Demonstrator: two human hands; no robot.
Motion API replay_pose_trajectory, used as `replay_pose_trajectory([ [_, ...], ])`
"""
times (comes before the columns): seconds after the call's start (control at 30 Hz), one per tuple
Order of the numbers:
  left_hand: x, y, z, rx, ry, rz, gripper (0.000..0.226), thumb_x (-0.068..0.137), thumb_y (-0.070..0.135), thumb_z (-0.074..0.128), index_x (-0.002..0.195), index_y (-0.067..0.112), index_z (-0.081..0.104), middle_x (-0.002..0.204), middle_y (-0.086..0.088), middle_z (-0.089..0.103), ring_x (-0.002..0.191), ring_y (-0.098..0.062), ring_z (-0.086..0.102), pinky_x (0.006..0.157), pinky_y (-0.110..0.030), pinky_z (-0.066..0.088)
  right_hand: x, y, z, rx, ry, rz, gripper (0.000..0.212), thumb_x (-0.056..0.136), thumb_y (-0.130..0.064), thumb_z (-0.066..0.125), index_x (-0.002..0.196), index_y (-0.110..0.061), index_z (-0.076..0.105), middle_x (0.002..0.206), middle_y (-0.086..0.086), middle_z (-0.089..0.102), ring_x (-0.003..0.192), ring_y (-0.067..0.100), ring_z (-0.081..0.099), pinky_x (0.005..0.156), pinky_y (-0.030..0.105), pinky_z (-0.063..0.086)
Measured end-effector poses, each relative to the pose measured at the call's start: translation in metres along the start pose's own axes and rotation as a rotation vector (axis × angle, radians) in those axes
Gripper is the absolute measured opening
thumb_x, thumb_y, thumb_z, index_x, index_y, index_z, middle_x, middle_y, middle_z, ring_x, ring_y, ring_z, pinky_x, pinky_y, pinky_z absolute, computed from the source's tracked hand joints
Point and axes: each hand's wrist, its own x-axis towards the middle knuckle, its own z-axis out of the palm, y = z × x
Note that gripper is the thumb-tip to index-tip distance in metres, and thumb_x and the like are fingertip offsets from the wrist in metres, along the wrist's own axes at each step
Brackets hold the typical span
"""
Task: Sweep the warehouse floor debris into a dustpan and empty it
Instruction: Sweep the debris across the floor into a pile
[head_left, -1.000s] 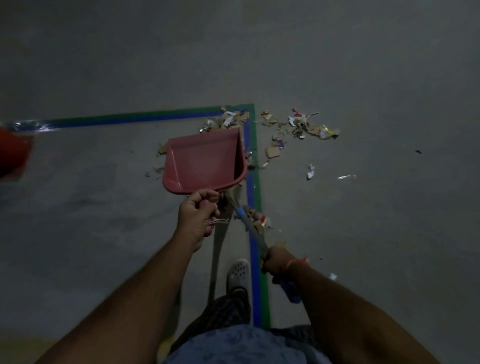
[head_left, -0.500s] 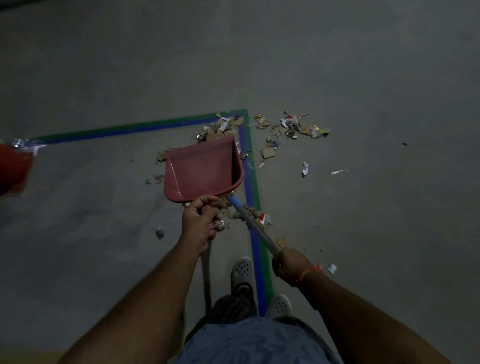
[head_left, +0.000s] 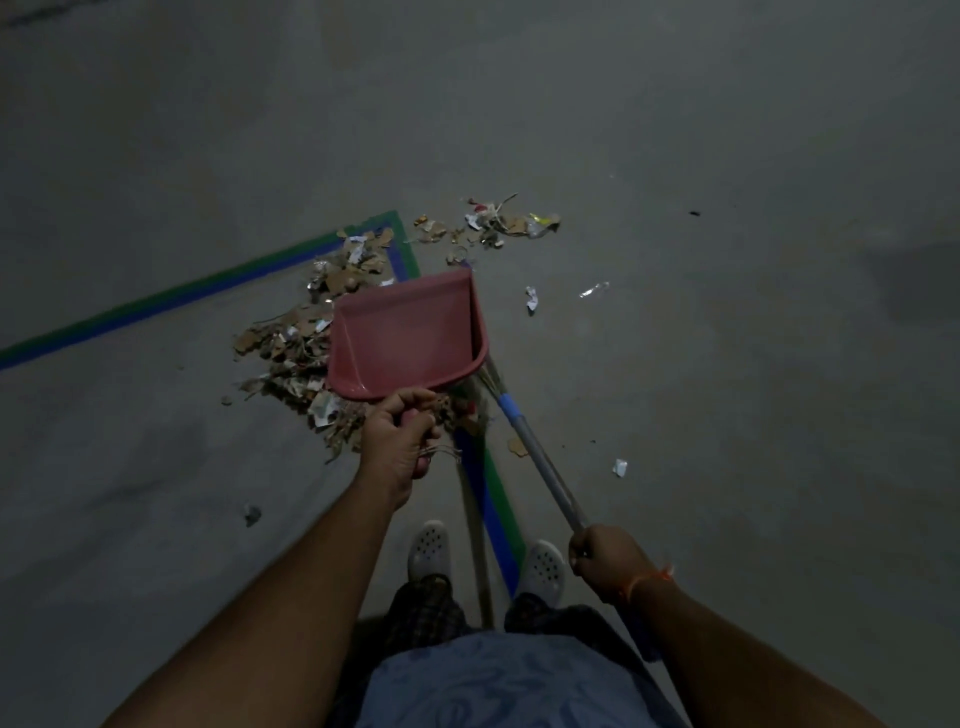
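1. Concrete floor – grey, dim, fills the whole view.
2. Floor tape – a blue and green double line running in from the left to a corner at centre far, then turning toward the near edge and passing between the person's feet.
3. Dustpan – pink plastic, centre of view, its open mouth facing far and its inside bare. It sits over the tape's near-running leg, with litter showing along its left side and past its far lip.
4. Debris pile – torn cardboard, paper scraps and foil bits, heaped just left of the dustpan and reaching up into the tape corner.
5. Scattered debris – a looser patch beyond the corner, far right of the dustpan; single white scraps lie apart on the right.
6. Broom – grey shaft with a blue collar, slanting from the near right up to the dustpan's right near corner; its bristles are mostly hidden behind the pan.
7. Left hand – fingers curled round the dustpan's handle at its near edge.
8. Right hand – fist wrapped round the broom shaft, an orange thread at the wrist.
9. White perforated clogs – one on each side of the tape, near centre.
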Motion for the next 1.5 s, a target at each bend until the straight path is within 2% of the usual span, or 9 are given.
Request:
replay_pose_trajectory([
  [0.33, 0.024, 0.006, -0.031, 0.061, -0.164, 0.024, 0.024, 0.092, -0.005, 0.056, 0.097, 0.015, 0.069, 0.062, -0.009, 0.059, 0.047, -0.015, 0.039, 0.049, -0.024, 0.031, -0.032, -0.012, 0.051, 0.267, 0.119, 0.234, 0.032, 0.077, -0.01, 0.06, 0.056, -0.032, 0.053, 0.066, -0.006, 0.058, 0.068, 0.013, 0.058, 0.063, 0.024, 0.046],
  [0.53, 0.031, 0.007, -0.087, 0.114, -0.322, 0.028, 0.024, 0.091, -0.004, 0.055, 0.096, 0.015, 0.069, 0.06, -0.006, 0.06, 0.039, -0.013, 0.037, 0.047, -0.021, 0.027, -0.053, -0.061, 0.129, 0.603, 0.313, 0.524, 0.023, 0.082, -0.005, 0.056, 0.061, -0.005, 0.064, 0.068, 0.011, 0.067, 0.06, 0.023, 0.063, 0.058, 0.033, 0.055],
  [0.67, 0.035, 0.003, -0.127, 0.154, -0.373, 0.034, 0.023, 0.09, -0.002, 0.057, 0.095, 0.016, 0.071, 0.061, -0.007, 0.06, 0.046, -0.014, 0.039, 0.049, -0.023, 0.028, -0.059, -0.107, 0.162, 0.757, 0.405, 0.648, 0.021, 0.085, -0.004, 0.057, 0.066, -0.002, 0.065, 0.057, 0.013, 0.057, 0.048, 0.026, 0.052, 0.052, 0.038, 0.053],
  [0.87, 0.034, -0.014, -0.186, 0.14, -0.405, -0.003, 0.028, 0.091, -0.002, 0.055, 0.093, 0.02, 0.071, 0.064, -0.012, 0.06, 0.051, -0.016, 0.041, 0.047, -0.021, 0.028, -0.064, -0.15, 0.181, 0.799, 0.274, 0.707, 0.023, 0.087, -0.005, 0.057, 0.065, -0.01, 0.062, 0.066, 0.012, 0.059, 0.061, 0.028, 0.057, 0.059, 0.037, 0.055],
  [0.97, 0.036, -0.021, -0.206, 0.141, -0.349, -0.02, 0.025, 0.09, -0.004, 0.055, 0.097, 0.016, 0.07, 0.071, -0.017, 0.061, 0.047, -0.017, 0.043, 0.042, -0.019, 0.029, -0.059, -0.164, 0.196, 0.741, 0.16, 0.661, 0.015, 0.088, -0.009, 0.054, 0.077, -0.002, 0.061, 0.074, 0.016, 0.062, 0.058, 0.028, 0.056, 0.053, 0.034, 0.053],
  [1.13, 0.037, -0.029, -0.235, 0.13, -0.294, -0.04, 0.024, 0.091, -0.004, 0.055, 0.098, 0.014, 0.068, 0.071, -0.017, 0.058, 0.036, -0.011, 0.038, 0.041, -0.016, 0.027, -0.039, -0.208, 0.2, 0.321, -0.07, 0.395, 0.016, 0.09, -0.019, 0.056, 0.074, -0.015, 0.056, 0.09, 0.013, 0.061, 0.092, 0.03, 0.064, 0.075, 0.033, 0.052],
  [1.3, 0.038, -0.024, -0.25, 0.092, -0.277, -0.028, 0.024, 0.091, -0.007, 0.056, 0.098, 0.014, 0.066, 0.065, -0.012, 0.057, 0.038, -0.012, 0.036, 0.04, -0.016, 0.026, -0.03, -0.232, 0.19, 0.217, -0.083, 0.229, 0.01, 0.089, -0.013, 0.059, 0.079, -0.013, 0.056, 0.074, -0.001, 0.056, 0.078, 0.018, 0.06, 0.072, 0.022, 0.042],
  [1.4, 0.04, -0.018, -0.251, 0.092, -0.267, 0.001, 0.025, 0.091, -0.006, 0.055, 0.097, 0.015, 0.067, 0.062, -0.01, 0.06, 0.038, -0.013, 0.04, 0.043, -0.017, 0.026, -0.034, -0.225, 0.188, 0.106, -0.049, 0.16, 0.011, 0.085, -0.017, 0.064, 0.092, -0.015, 0.073, 0.104, 0.006, 0.07, 0.103, 0.023, 0.064, 0.09, 0.025, 0.046],
  [1.5, 0.042, -0.014, -0.241, 0.092, -0.266, 0.028, 0.025, 0.092, -0.005, 0.056, 0.096, 0.016, 0.068, 0.058, -0.007, 0.06, 0.039, -0.013, 0.043, 0.042, -0.016, 0.027, -0.037, -0.216, 0.18, 0.108, -0.011, 0.122, 0.017, 0.084, -0.017, 0.066, 0.099, -0.015, 0.075, 0.11, 0.007, 0.071, 0.105, 0.023, 0.065, 0.088, 0.021, 0.044],
])
